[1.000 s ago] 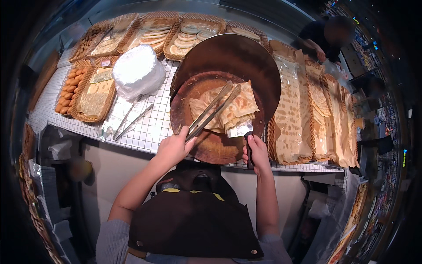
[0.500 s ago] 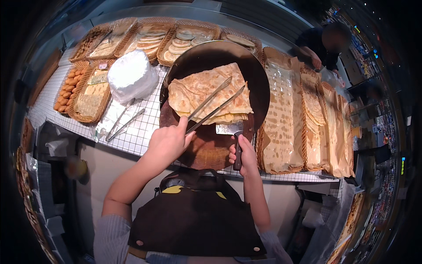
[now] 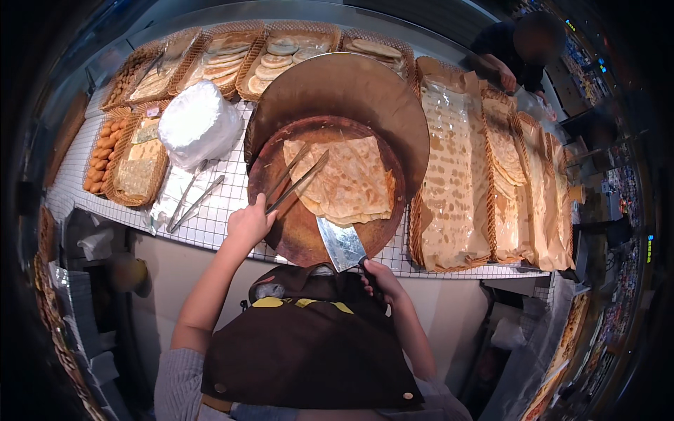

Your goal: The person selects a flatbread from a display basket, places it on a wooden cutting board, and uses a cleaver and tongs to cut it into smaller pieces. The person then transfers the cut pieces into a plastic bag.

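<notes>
A folded, browned flatbread (image 3: 344, 179) lies on a round wooden chopping board (image 3: 288, 231), with a curved dark metal guard (image 3: 337, 91) standing around its far side. My left hand (image 3: 250, 223) is closed on a pair of metal tongs (image 3: 283, 194), whose arms reach over the flatbread's left part. Whether the tips press on it I cannot tell. My right hand (image 3: 382, 281) is wrapped round the dark handle of a wide-bladed scraper (image 3: 342, 243). The shiny blade lies at the flatbread's near edge, low on the board.
Wicker baskets of flatbreads line the back, and long paper-lined baskets (image 3: 453, 175) stand at right. Left are a basket of brown oval pieces (image 3: 104, 151), a white plastic-wrapped bundle (image 3: 199, 125) and spare tongs (image 3: 193, 203). A person (image 3: 516, 59) stands beyond the counter, far right.
The flatbread now lies lower, flat on the board, which shows more. The scraper has drawn back toward me, baring its blade. The tongs have shifted left.
</notes>
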Available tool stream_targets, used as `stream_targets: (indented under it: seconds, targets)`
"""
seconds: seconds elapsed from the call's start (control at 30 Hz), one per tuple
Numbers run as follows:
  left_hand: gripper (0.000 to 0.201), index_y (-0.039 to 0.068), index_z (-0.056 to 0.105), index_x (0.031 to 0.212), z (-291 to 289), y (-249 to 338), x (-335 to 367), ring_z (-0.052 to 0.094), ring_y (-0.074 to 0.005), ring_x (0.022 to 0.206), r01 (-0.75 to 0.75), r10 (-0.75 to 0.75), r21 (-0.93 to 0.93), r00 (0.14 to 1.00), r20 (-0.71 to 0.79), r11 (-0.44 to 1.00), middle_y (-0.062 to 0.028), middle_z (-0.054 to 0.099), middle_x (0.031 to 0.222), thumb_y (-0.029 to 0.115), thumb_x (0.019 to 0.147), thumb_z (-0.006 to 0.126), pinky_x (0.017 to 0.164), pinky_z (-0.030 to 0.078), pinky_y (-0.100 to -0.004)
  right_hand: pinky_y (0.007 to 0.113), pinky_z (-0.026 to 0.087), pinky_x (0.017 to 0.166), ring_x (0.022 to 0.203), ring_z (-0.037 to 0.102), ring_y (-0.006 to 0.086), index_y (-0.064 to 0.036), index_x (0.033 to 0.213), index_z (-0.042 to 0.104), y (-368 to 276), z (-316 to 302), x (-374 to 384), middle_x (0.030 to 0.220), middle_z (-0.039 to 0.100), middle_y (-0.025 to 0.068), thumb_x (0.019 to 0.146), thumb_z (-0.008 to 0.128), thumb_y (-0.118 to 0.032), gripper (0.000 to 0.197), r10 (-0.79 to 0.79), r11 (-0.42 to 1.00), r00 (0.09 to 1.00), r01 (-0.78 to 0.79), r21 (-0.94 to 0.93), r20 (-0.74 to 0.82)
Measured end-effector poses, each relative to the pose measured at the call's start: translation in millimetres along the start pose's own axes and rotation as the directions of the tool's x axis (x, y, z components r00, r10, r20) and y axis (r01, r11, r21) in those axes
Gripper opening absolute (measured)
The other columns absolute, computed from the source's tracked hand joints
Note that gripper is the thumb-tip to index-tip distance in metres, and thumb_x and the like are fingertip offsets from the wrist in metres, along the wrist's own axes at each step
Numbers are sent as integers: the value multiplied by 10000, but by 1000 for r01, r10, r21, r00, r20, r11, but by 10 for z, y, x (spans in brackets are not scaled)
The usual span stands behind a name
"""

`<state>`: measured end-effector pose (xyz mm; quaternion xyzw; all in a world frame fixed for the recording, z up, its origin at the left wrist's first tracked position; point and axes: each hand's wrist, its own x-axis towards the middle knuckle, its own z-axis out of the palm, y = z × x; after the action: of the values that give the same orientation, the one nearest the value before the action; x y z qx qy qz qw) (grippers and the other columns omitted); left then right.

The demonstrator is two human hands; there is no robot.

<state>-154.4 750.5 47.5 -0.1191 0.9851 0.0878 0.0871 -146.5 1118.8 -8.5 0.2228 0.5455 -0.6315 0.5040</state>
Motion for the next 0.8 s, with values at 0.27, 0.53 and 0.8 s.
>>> stream_targets:
  seconds: [0.27, 0.53, 0.8]
  targets:
    - [338, 83, 469, 982, -110, -183, -16, 662, -316, 561, -110, 117, 151, 992, -40, 982, -137, 647, 609, 392, 901, 582, 495, 520, -417, 273, 395, 397, 441, 465, 122, -110, 1026, 482, -259, 1055, 828, 630, 513, 32, 1000, 490, -348, 239, -300, 952, 954, 301, -53, 20]
    - [350, 100, 440, 1007, -87, -622, -431, 653, -305, 534, -86, 73, 195, 995, 73, 977, -117, 640, 593, 399, 900, 588, 477, 509, -408, 244, 380, 430, 469, 457, 108, -102, 980, 492, -8, 1228, 440, 637, 502, 12, 998, 479, -351, 250, -57, 994, 995, 64, -83, 85]
    - [393, 78, 457, 1078, -175, -835, -608, 640, -408, 625, 12, 4, -159, 995, 103, 987, -191, 636, 643, 406, 900, 580, 566, 495, -517, 226, 394, 508, 546, 516, 63, -20, 1016, 623, -13, 818, -1011, 634, 540, -12, 917, 630, -213, 217, -511, 774, 797, 264, -575, -323]
